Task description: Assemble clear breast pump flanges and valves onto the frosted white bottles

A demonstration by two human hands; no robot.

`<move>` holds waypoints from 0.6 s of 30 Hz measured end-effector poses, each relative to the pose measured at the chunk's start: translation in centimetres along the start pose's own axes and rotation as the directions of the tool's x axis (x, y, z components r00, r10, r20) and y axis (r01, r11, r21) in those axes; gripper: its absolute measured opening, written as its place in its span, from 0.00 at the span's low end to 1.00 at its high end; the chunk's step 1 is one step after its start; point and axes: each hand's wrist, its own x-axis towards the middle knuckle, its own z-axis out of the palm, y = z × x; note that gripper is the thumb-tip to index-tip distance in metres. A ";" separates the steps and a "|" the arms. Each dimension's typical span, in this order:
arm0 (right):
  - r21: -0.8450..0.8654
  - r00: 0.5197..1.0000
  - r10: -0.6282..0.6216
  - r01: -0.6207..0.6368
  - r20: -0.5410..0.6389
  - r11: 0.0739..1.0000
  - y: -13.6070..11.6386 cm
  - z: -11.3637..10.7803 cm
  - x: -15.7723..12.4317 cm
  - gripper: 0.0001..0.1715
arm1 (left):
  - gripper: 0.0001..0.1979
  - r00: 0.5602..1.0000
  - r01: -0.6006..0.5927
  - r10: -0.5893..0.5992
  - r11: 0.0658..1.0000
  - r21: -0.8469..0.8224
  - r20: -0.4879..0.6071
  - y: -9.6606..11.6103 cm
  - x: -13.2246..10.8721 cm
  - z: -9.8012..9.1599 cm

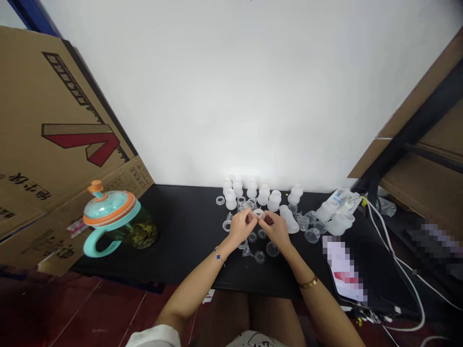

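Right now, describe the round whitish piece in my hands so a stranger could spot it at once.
On the black table below the white wall, find the cluster of pale bottles and clear parts. There, your left hand and right hand pinch the round whitish piece, the only part held rather than lying loose.

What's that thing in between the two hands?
In the head view, a small whitish ring is there, held between the left hand and the right hand.

Blue-charm bracelet [218, 257] behind the left hand [240, 227], gold bangle [308, 283] behind the right hand [277, 227], plus 1 white sleeve [156, 336] wayyy further back.
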 end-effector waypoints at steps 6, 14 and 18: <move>-0.012 1.000 -0.010 0.010 0.004 1.000 0.0 0.0 0.0 0.16 | 0.11 1.000 -0.020 0.020 1.000 0.002 -0.006 -0.1 0.0 0.0; -0.002 1.000 -0.006 0.006 0.012 1.000 0.2 0.1 -0.1 0.15 | 0.12 1.000 -0.012 0.012 1.000 0.011 -0.015 -0.2 0.0 0.1; 0.030 1.000 0.020 -0.020 0.012 0.999 0.3 0.2 -0.1 0.13 | 0.12 1.000 0.005 -0.005 1.000 0.011 -0.014 -0.3 0.0 0.3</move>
